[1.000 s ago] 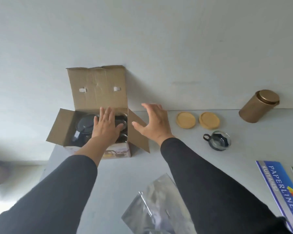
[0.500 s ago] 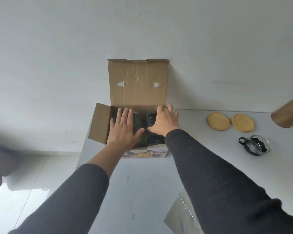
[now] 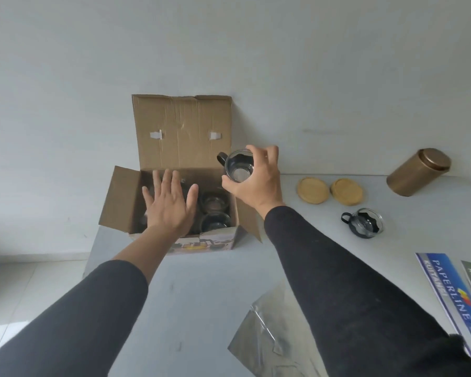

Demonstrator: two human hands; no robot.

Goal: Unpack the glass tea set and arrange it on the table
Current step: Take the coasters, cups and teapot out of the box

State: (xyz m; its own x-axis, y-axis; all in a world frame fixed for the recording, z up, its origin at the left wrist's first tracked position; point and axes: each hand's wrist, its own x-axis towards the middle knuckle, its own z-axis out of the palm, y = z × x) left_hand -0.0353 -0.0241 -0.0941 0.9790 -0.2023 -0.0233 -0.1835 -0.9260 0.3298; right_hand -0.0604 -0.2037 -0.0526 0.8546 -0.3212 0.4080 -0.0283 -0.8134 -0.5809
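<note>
- our right hand [image 3: 253,180] grips a glass cup [image 3: 238,165] just above the cardboard box [image 3: 182,137], at its 2 o'clock corner.
- our left hand [image 3: 169,205] lies flat, fingers spread, over the box's contents.
- one cup [image 3: 363,223] already sits on the table [image 3: 201,281], at 5 o'clock from two wooden coasters [image 3: 329,190].
- at least two cups [image 3: 215,213] remain boxed (more may be hidden), so we judge it early.

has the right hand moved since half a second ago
Yes. The right hand was down inside the cardboard box; now it is up above the box's right edge, gripping a glass cup lifted out.
</note>
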